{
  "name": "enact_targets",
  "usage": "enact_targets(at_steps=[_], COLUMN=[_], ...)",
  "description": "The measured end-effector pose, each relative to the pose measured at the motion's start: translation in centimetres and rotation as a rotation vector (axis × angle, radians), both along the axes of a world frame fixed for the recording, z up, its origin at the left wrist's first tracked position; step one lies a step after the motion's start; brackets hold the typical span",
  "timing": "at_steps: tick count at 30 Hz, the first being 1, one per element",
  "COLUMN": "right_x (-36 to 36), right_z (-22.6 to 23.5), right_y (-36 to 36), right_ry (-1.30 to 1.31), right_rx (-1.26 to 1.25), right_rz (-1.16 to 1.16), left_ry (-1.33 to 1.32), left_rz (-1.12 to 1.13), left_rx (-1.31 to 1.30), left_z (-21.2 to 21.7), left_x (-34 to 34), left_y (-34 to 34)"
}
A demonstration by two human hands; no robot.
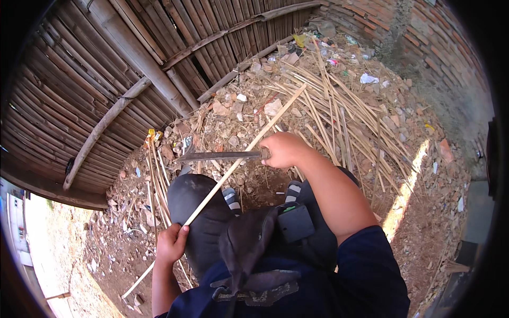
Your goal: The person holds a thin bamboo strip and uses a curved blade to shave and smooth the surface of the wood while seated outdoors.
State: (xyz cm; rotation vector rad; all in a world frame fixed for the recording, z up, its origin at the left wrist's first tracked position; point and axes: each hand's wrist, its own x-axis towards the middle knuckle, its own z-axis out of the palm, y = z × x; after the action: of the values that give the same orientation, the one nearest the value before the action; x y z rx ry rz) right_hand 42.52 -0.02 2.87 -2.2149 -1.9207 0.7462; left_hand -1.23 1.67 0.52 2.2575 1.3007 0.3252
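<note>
Left hand (170, 245): fist around the bamboo strip (241, 153), steadying it slantwise across the knee.
Right hand (284, 150): clenched on knife (220, 156), blade laid across the strip.

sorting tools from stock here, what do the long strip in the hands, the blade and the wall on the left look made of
Long strip: looks like split bamboo, pale, dry, matt, straight-grained. Blade held by the right hand: probably steel, dull grey, flat, unpolished. Wall: bamboo slats with thicker poles across, weathered brown. The left hand grips the strip's lower end.

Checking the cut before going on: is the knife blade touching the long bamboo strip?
Touching. In the head view the knife blade lies across the bamboo strip with no gap where they cross.
</note>
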Motion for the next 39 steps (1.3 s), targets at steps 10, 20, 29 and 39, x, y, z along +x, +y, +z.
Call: enact_targets(at_steps=[10,20,29,39], right_x=[2.9,4.4,1.2,3.8], right_z=[-1.3,-2.2,-1.4,-2.2], right_y=[0.0,0.2,-0.7,0.1], right_ry=[0.05,0.135,-0.019,0.037], right_rx=[0.013,0.096,0.124,0.095], right_rz=[-0.185,-0.212,-0.079,-0.288], left_ry=[0.043,0.001,0.034,0.005], left_rz=[0.04,0.036,0.012,0.024], left_rx=[-0.059,-0.048,-0.032,-0.071], left_z=[0.2,0.3,0.1,0.0], left_x=[0.2,0.6,0.1,0.3], left_y=[0.2,-0.1,0.4,0.5])
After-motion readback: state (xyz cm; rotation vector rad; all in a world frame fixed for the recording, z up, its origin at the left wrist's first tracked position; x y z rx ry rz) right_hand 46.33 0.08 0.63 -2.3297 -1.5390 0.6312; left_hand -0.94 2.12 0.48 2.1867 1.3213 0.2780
